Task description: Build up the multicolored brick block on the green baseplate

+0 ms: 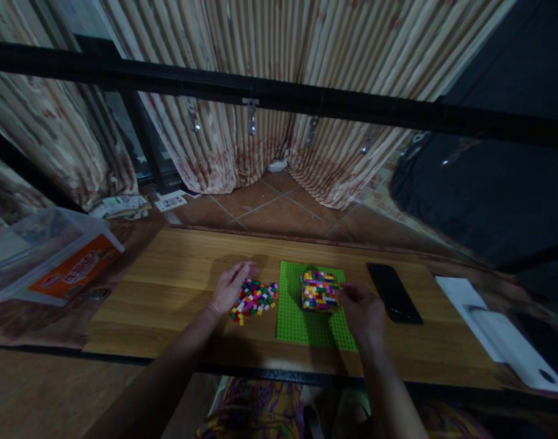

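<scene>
A block built from many small coloured bricks (319,291) stands on a green studded baseplate (288,326). At the block's right side is my right hand (363,310), its fingers pinched together close to the upper right edge. Whatever lies between those fingertips is too small to make out. Left of the baseplate, a heap of loose coloured bricks (255,297) is spread on the wooden table (169,286). My left hand (230,288) hovers at the heap's left edge, fingers stretched out and holding nothing that I can see.
A black phone (394,292) lies right of the baseplate, with a white flat object (502,338) farther right. A clear plastic box (54,256) with an orange label stands at the left. A black bar (279,91) with metal clips crosses in front of the striped curtains (260,49).
</scene>
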The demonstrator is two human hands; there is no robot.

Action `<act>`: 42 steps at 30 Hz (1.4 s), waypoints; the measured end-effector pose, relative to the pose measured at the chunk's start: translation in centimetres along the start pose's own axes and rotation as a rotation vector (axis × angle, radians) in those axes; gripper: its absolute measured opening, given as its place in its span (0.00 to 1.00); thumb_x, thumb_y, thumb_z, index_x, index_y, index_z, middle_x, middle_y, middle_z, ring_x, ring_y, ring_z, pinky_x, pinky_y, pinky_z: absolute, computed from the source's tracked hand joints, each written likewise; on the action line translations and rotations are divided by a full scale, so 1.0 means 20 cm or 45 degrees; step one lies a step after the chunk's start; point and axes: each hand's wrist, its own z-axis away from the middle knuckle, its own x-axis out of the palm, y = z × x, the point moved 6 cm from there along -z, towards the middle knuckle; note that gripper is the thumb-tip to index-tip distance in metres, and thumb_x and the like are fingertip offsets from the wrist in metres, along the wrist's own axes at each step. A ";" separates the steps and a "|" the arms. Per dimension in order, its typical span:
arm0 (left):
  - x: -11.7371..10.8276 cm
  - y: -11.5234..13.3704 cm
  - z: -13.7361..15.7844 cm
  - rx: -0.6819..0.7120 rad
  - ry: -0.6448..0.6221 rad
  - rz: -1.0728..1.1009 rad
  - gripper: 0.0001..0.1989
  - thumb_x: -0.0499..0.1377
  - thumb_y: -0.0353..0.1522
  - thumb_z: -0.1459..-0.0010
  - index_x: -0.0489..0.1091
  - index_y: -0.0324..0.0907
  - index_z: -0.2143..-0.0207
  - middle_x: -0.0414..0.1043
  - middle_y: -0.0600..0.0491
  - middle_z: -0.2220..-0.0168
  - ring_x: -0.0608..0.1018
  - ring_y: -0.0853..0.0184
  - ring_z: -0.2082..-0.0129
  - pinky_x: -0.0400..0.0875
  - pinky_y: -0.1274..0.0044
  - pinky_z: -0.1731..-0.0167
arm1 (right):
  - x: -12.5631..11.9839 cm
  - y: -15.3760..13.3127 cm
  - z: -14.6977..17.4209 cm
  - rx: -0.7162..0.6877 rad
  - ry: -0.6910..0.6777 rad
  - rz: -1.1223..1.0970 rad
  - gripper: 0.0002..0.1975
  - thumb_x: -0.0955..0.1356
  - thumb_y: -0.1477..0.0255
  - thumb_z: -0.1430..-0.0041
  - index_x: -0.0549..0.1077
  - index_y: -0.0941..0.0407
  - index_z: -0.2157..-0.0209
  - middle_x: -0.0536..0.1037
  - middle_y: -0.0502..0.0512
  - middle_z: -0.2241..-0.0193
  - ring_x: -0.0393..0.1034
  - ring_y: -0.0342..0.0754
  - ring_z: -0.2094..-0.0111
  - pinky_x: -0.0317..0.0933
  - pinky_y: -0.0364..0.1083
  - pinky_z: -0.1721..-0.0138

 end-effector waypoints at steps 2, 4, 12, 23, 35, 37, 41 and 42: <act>0.00 0.00 0.00 0.002 0.005 0.000 0.23 0.54 0.48 0.42 0.72 0.40 0.55 0.78 0.48 0.60 0.77 0.60 0.57 0.69 0.68 0.52 | -0.01 -0.01 0.02 -0.028 0.047 0.033 0.17 0.68 0.62 0.54 0.76 0.61 0.66 0.80 0.60 0.73 0.74 0.53 0.71 0.64 0.46 0.71; 0.00 0.01 0.00 0.001 0.005 0.005 0.23 0.54 0.48 0.42 0.73 0.40 0.56 0.78 0.48 0.60 0.77 0.60 0.57 0.69 0.68 0.53 | -0.02 -0.04 0.07 -0.073 0.121 0.063 0.18 0.67 0.61 0.51 0.76 0.61 0.65 0.80 0.62 0.71 0.74 0.55 0.69 0.64 0.47 0.70; 0.01 0.01 0.01 -0.012 0.016 0.086 0.23 0.55 0.48 0.43 0.73 0.39 0.57 0.77 0.48 0.60 0.77 0.61 0.57 0.70 0.69 0.53 | 0.26 -0.28 0.40 -0.466 -0.191 -0.025 0.11 0.63 0.66 0.40 0.75 0.55 0.63 0.78 0.56 0.65 0.72 0.48 0.66 0.66 0.47 0.63; 0.01 -0.01 0.01 -0.009 -0.023 0.080 0.22 0.54 0.47 0.42 0.72 0.40 0.56 0.77 0.48 0.59 0.77 0.61 0.57 0.69 0.69 0.52 | 0.70 -0.41 0.59 -0.778 -0.559 0.276 0.09 0.65 0.76 0.41 0.76 0.53 0.62 0.73 0.56 0.63 0.67 0.50 0.58 0.63 0.49 0.55; 0.01 -0.01 0.01 -0.020 -0.003 0.092 0.22 0.55 0.48 0.42 0.73 0.40 0.56 0.77 0.48 0.59 0.77 0.60 0.57 0.70 0.69 0.53 | 0.62 -0.36 0.50 -0.776 -0.500 0.286 0.13 0.60 0.77 0.39 0.75 0.54 0.64 0.74 0.56 0.65 0.66 0.50 0.60 0.61 0.49 0.55; 0.01 -0.01 0.01 -0.021 -0.007 0.084 0.23 0.55 0.48 0.43 0.73 0.40 0.56 0.77 0.48 0.59 0.77 0.60 0.57 0.70 0.69 0.53 | 0.63 -0.37 0.51 -0.791 -0.494 0.289 0.12 0.60 0.77 0.39 0.75 0.54 0.64 0.73 0.56 0.65 0.66 0.50 0.59 0.61 0.49 0.55; 0.01 -0.01 0.01 0.001 -0.021 0.060 0.23 0.54 0.48 0.42 0.73 0.40 0.56 0.78 0.48 0.59 0.77 0.60 0.57 0.70 0.70 0.53 | 0.67 -0.40 0.54 -0.826 -0.533 0.338 0.11 0.62 0.77 0.40 0.75 0.53 0.66 0.72 0.55 0.65 0.65 0.50 0.60 0.61 0.49 0.57; 0.01 -0.01 0.01 0.004 -0.022 0.059 0.22 0.54 0.47 0.42 0.73 0.40 0.56 0.78 0.48 0.59 0.77 0.61 0.57 0.70 0.70 0.53 | 0.68 -0.41 0.55 -0.832 -0.537 0.359 0.10 0.62 0.77 0.40 0.75 0.53 0.66 0.72 0.55 0.65 0.65 0.51 0.60 0.61 0.49 0.57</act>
